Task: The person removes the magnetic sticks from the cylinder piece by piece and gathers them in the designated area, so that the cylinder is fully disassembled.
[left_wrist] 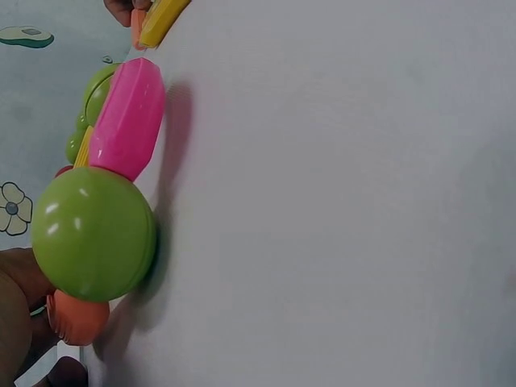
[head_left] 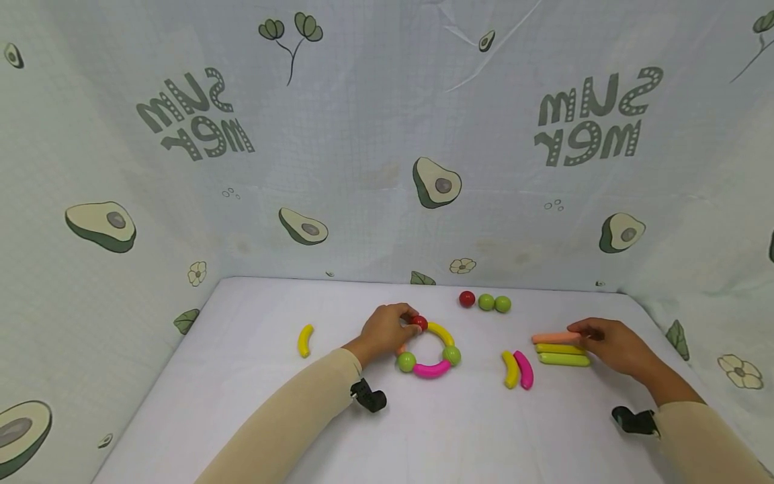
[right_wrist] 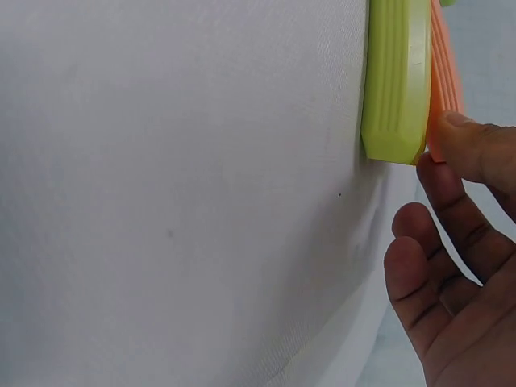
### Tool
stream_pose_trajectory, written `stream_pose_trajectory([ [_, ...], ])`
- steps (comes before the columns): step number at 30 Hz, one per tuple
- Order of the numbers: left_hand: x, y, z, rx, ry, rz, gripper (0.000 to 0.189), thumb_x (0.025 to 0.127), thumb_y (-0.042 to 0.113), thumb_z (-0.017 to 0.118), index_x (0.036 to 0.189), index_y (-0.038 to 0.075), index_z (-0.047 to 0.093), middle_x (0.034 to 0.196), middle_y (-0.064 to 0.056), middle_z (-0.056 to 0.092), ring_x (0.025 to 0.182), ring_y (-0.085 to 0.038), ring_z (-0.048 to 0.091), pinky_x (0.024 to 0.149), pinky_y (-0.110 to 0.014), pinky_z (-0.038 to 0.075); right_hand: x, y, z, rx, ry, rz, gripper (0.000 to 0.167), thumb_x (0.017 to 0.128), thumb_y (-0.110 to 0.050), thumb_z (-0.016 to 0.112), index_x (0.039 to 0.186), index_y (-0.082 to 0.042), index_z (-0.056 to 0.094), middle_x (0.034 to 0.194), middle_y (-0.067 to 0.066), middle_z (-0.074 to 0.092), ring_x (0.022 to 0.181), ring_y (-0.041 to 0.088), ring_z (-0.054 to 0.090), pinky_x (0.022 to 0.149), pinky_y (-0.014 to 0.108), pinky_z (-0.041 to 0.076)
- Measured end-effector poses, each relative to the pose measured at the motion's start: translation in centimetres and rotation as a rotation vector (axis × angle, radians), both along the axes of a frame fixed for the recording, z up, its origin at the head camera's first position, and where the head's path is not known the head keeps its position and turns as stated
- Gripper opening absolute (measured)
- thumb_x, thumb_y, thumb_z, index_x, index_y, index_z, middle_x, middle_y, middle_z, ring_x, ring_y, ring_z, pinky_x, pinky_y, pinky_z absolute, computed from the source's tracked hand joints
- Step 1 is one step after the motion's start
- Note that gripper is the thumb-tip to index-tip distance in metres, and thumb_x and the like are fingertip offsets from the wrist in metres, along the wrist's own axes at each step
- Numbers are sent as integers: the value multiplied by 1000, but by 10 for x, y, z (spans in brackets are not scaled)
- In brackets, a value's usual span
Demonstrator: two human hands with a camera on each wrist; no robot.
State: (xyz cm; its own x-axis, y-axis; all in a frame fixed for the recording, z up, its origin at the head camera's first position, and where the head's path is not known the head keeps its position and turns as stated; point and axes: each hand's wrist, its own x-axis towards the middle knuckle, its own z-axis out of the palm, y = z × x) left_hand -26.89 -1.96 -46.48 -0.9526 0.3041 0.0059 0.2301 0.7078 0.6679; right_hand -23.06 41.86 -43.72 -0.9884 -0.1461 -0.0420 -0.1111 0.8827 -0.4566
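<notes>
My left hand (head_left: 385,331) holds the red ball (head_left: 419,323) of a toy ring between thumb and fingers. Curved yellow (head_left: 441,333) and pink (head_left: 432,370) pieces join with green balls (head_left: 406,361) round the ring. An orange curved piece (left_wrist: 78,318) shows beside the hand in the left wrist view. My right hand (head_left: 612,344) pinches the end of a straight orange stick (head_left: 553,338) with thumb and index finger, its other fingers loosely bent (right_wrist: 415,274). Directly below that stick lie a yellow stick (head_left: 559,349) and a green stick (right_wrist: 395,89).
A loose red ball (head_left: 467,299) and two green balls (head_left: 494,303) sit behind the ring. Curved yellow (head_left: 510,370) and pink (head_left: 524,370) pieces lie between ring and sticks. Another curved yellow piece (head_left: 305,341) is at left. Printed cloth (head_left: 363,134) hangs behind the white table (head_left: 435,430).
</notes>
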Motion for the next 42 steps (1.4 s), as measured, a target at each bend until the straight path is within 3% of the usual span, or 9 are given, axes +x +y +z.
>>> stream_pose_trajectory([
  [14,-1,0,-3,-11,27,-1,27,95,28,76,120,18,73,106,11,73,94,-10,58,86,-30,47,-4,1,-3,3,-47,-61,30,101,-10,60,122,11,62,117,32,62,102,44,59,88,61,52],
  [20,-2,-1,-7,-2,38,-21,30,96,29,74,124,18,72,110,10,73,106,-15,61,102,-36,44,-2,-20,-2,-6,3,-82,35,102,-15,61,124,11,60,117,34,60,102,46,57,88,61,52],
  [23,-3,-4,-10,13,40,-42,32,98,29,72,128,18,70,112,9,73,107,-16,60,100,-36,45,0,-38,1,-10,24,-69,35,102,-17,62,126,10,60,119,34,60,107,50,55,90,63,51],
  [27,-5,-10,-14,37,33,-76,38,99,30,70,134,16,66,115,7,73,102,-16,58,93,-35,47,1,-67,5,-25,42,-43,34,101,-16,63,127,6,60,119,31,62,109,49,56,90,61,53],
  [32,-2,-21,-16,74,11,-123,39,101,29,66,137,15,62,118,5,70,107,-17,57,99,-36,47,1,-101,7,-48,49,16,34,99,-15,68,128,2,63,118,22,65,108,43,58,85,53,57],
  [36,1,-30,-16,77,55,-211,32,103,23,62,133,12,65,123,1,69,117,-19,58,106,-37,45,2,-127,6,-52,32,68,38,98,-19,70,131,0,63,119,18,66,107,38,60,86,50,57],
  [42,8,-39,-16,8,131,-320,36,96,10,65,132,9,67,136,-4,64,132,-26,52,114,-42,37,3,-160,1,-58,-29,128,50,96,-27,73,139,-6,59,130,15,63,116,37,60,93,52,55],
])
